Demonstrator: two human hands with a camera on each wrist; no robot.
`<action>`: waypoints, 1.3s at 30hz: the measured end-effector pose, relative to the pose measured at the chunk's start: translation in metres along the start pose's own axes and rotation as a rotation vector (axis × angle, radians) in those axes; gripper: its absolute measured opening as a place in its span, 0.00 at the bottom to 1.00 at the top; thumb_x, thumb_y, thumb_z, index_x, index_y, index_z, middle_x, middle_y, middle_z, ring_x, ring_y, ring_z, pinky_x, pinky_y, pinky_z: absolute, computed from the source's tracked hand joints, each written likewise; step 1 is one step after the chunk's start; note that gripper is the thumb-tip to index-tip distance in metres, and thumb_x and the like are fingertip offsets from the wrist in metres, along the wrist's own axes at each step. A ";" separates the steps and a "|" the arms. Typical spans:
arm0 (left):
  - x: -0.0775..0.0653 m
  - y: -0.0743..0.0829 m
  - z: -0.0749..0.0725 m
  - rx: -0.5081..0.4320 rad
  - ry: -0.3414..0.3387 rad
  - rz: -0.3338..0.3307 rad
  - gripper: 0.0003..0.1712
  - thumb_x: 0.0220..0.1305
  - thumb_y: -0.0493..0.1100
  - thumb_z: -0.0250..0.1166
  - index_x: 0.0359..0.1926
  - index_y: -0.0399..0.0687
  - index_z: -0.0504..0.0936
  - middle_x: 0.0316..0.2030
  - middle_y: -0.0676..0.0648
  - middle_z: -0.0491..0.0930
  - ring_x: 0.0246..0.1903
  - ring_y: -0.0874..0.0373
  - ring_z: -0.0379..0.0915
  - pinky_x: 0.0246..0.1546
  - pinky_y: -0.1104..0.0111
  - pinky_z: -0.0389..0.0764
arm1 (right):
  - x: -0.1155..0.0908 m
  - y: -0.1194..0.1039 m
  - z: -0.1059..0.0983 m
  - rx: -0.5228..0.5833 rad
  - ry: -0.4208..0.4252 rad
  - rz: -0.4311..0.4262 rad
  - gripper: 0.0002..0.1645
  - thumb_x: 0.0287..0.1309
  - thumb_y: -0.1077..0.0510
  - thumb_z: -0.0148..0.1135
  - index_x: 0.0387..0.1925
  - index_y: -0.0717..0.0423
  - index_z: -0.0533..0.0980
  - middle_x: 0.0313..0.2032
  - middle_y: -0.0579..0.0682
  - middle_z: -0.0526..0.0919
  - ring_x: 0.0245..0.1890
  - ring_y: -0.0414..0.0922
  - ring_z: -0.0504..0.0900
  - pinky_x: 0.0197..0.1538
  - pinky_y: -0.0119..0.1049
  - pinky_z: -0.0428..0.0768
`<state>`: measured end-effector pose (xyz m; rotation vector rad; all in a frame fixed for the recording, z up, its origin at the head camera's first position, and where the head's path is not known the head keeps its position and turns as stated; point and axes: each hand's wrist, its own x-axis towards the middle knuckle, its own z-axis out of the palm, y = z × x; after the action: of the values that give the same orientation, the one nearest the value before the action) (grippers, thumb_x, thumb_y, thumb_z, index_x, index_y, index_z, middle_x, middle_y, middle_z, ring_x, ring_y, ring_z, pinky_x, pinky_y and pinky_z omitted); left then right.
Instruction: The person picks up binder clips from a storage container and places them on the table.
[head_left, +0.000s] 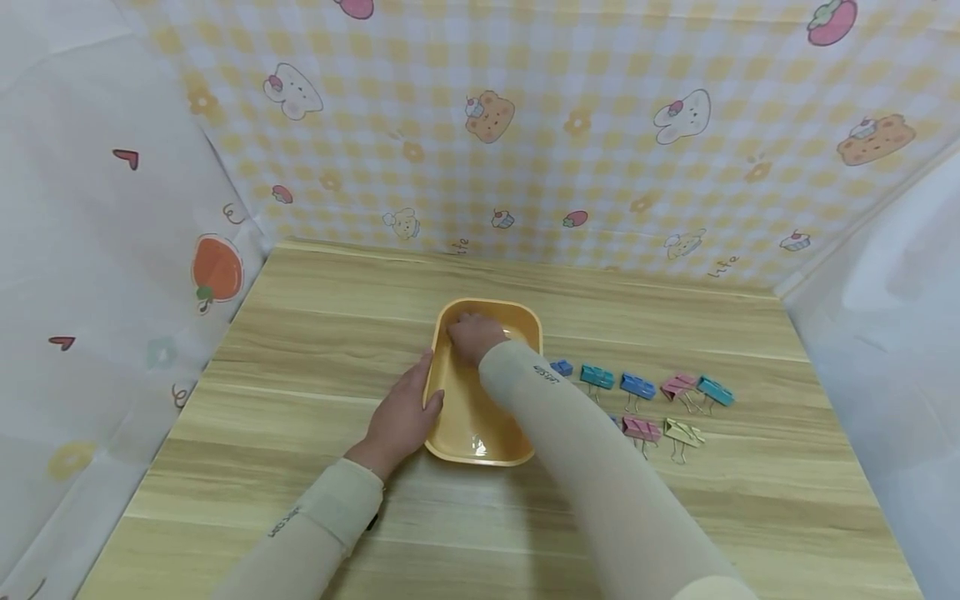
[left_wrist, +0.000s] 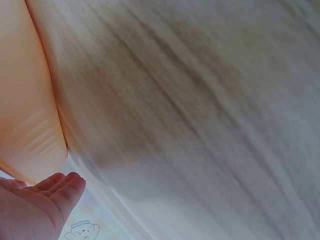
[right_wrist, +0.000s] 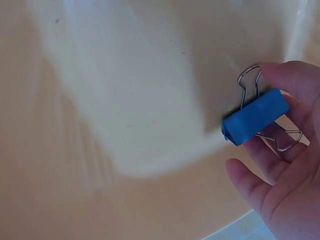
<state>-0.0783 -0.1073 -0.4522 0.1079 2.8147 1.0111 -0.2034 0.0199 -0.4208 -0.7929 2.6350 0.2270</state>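
My left hand holds the left side of a yellow-orange plastic tray, the thumb over its rim and the fingers along the outside wall. The left wrist view catches that hand beside the outer wall. Inside the tray, toward its far left corner, reaches my right hand. Its fingers grip a blue binder clip, which shows in the right wrist view with both wire handles sticking out. The head view hides this clip behind the hand.
Right of the tray, two rows of binder clips lie on the wooden table: teal, blue, pink and yellow ones among them. My right forearm partly covers the near row. A checked cloth hangs behind.
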 end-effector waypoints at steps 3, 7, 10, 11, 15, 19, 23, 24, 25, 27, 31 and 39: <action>0.000 0.000 0.000 0.002 -0.004 0.003 0.39 0.71 0.48 0.54 0.76 0.43 0.47 0.69 0.35 0.60 0.68 0.40 0.58 0.64 0.47 0.64 | 0.001 0.000 0.002 -0.021 0.005 0.004 0.24 0.70 0.60 0.50 0.65 0.46 0.70 0.61 0.52 0.74 0.61 0.49 0.72 0.61 0.41 0.75; 0.001 -0.001 0.001 0.004 -0.004 0.007 0.40 0.71 0.48 0.54 0.76 0.44 0.47 0.70 0.36 0.60 0.68 0.41 0.57 0.64 0.48 0.64 | 0.004 0.002 0.003 -0.010 0.008 0.010 0.22 0.71 0.60 0.49 0.64 0.46 0.72 0.60 0.51 0.74 0.60 0.49 0.72 0.61 0.41 0.74; 0.002 -0.001 0.001 0.002 -0.002 0.013 0.39 0.71 0.48 0.53 0.76 0.43 0.48 0.70 0.36 0.60 0.68 0.41 0.57 0.64 0.48 0.64 | 0.005 0.003 0.004 0.002 0.004 0.015 0.21 0.70 0.60 0.50 0.61 0.47 0.74 0.59 0.51 0.75 0.59 0.49 0.72 0.60 0.41 0.74; 0.002 -0.001 0.001 0.002 -0.002 0.014 0.39 0.71 0.48 0.53 0.76 0.43 0.48 0.70 0.36 0.60 0.68 0.41 0.57 0.64 0.48 0.64 | 0.006 0.004 0.005 0.011 0.005 0.016 0.20 0.70 0.60 0.51 0.60 0.48 0.74 0.59 0.52 0.75 0.59 0.49 0.73 0.60 0.42 0.74; 0.002 -0.001 0.001 -0.001 -0.005 0.010 0.39 0.71 0.49 0.53 0.76 0.43 0.48 0.70 0.37 0.60 0.68 0.41 0.57 0.64 0.47 0.65 | 0.007 0.007 0.006 0.057 0.008 0.013 0.20 0.70 0.62 0.49 0.59 0.50 0.74 0.61 0.53 0.74 0.62 0.50 0.71 0.65 0.42 0.70; 0.001 -0.001 0.001 -0.003 -0.001 0.006 0.39 0.71 0.49 0.53 0.76 0.44 0.48 0.70 0.37 0.60 0.68 0.41 0.58 0.64 0.48 0.65 | 0.008 0.009 0.008 0.130 0.002 0.015 0.20 0.70 0.63 0.48 0.59 0.50 0.74 0.62 0.54 0.72 0.65 0.51 0.68 0.68 0.42 0.65; 0.000 -0.001 0.001 0.002 0.003 0.003 0.39 0.70 0.49 0.53 0.76 0.45 0.48 0.70 0.37 0.60 0.68 0.41 0.58 0.64 0.47 0.65 | 0.007 0.012 0.010 0.200 -0.004 0.023 0.19 0.70 0.63 0.48 0.58 0.50 0.74 0.62 0.54 0.72 0.66 0.51 0.66 0.69 0.42 0.63; 0.000 -0.001 0.001 0.001 0.002 0.001 0.39 0.70 0.49 0.53 0.76 0.45 0.48 0.70 0.37 0.60 0.68 0.41 0.57 0.64 0.47 0.65 | 0.006 0.012 0.009 0.217 -0.006 0.026 0.18 0.70 0.62 0.48 0.58 0.51 0.74 0.62 0.54 0.71 0.66 0.51 0.66 0.70 0.42 0.62; 0.000 -0.001 0.001 0.000 -0.001 -0.004 0.39 0.71 0.49 0.53 0.76 0.45 0.48 0.70 0.37 0.60 0.68 0.42 0.57 0.64 0.48 0.64 | 0.004 0.012 0.008 0.223 -0.010 0.027 0.18 0.70 0.62 0.48 0.57 0.51 0.74 0.62 0.54 0.71 0.66 0.51 0.66 0.70 0.42 0.62; 0.000 -0.001 0.001 -0.002 -0.002 -0.006 0.39 0.71 0.49 0.53 0.76 0.45 0.48 0.70 0.37 0.60 0.69 0.42 0.57 0.64 0.48 0.64 | 0.001 0.011 0.005 0.224 -0.023 0.031 0.18 0.70 0.62 0.47 0.57 0.52 0.74 0.62 0.54 0.71 0.66 0.51 0.66 0.70 0.42 0.62; -0.001 -0.001 0.001 -0.012 -0.001 -0.007 0.39 0.71 0.50 0.53 0.76 0.45 0.48 0.70 0.38 0.59 0.69 0.42 0.56 0.65 0.48 0.64 | -0.002 0.010 0.003 0.212 -0.034 0.035 0.17 0.71 0.63 0.47 0.57 0.54 0.74 0.63 0.55 0.71 0.66 0.51 0.66 0.70 0.41 0.63; -0.001 -0.003 0.002 -0.013 0.000 -0.006 0.39 0.71 0.49 0.52 0.76 0.45 0.48 0.70 0.37 0.60 0.68 0.41 0.57 0.63 0.47 0.66 | 0.004 0.011 0.009 0.165 -0.012 0.014 0.17 0.68 0.64 0.51 0.56 0.55 0.75 0.59 0.55 0.75 0.62 0.52 0.70 0.67 0.42 0.67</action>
<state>-0.0767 -0.1087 -0.4551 0.0974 2.8062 1.0282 -0.2096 0.0289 -0.4299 -0.7152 2.6079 0.0177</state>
